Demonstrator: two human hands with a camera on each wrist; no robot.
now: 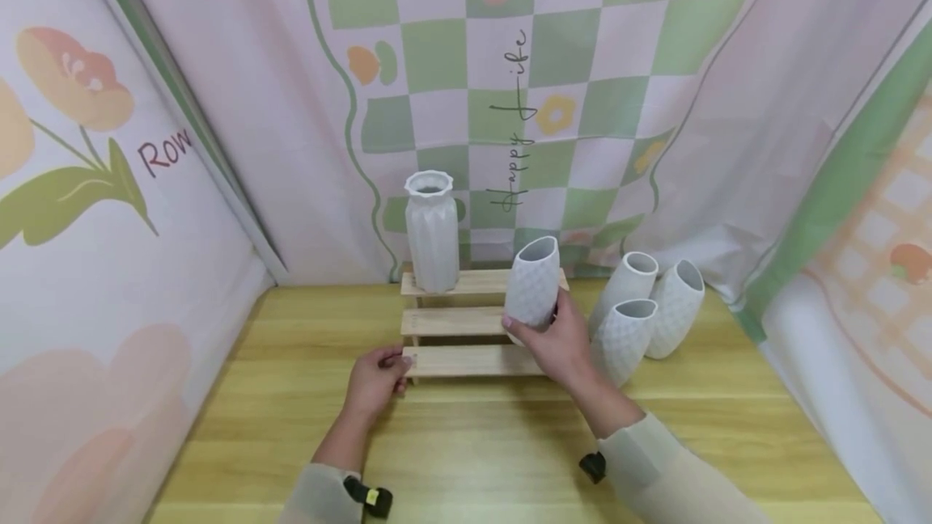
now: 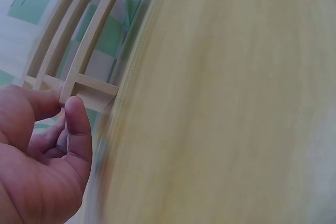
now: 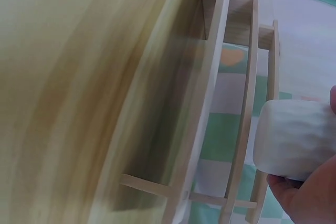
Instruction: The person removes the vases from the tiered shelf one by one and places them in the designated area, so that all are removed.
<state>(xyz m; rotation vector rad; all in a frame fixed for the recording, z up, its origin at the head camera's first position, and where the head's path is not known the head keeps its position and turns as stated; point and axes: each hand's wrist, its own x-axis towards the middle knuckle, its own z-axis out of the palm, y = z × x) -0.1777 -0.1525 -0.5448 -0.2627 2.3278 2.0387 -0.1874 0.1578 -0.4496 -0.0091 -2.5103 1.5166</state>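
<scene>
A three-step wooden rack [image 1: 466, 361] stands on the table. My left hand [image 1: 374, 382] pinches the left end of its lowest step between thumb and finger, as the left wrist view shows up close. In my right hand [image 1: 564, 346] is a white vase [image 1: 532, 285] with a dimpled surface and a slanted mouth, gripped around its lower part. It is upright in front of the rack's right side, and the right wrist view shows its base [image 3: 268, 135] near the upper steps. On the top step at the left stands a white fluted vase [image 1: 433, 237] with a scalloped rim.
Right of the rack, three more white vases stand grouped on the wooden table [image 1: 466, 451]: one at the back left [image 1: 635, 273], one at the right [image 1: 677, 310] and one in front [image 1: 626, 342]. A checkered curtain [image 1: 437, 55] hangs behind; printed cloth [image 1: 95, 281] lines the left side.
</scene>
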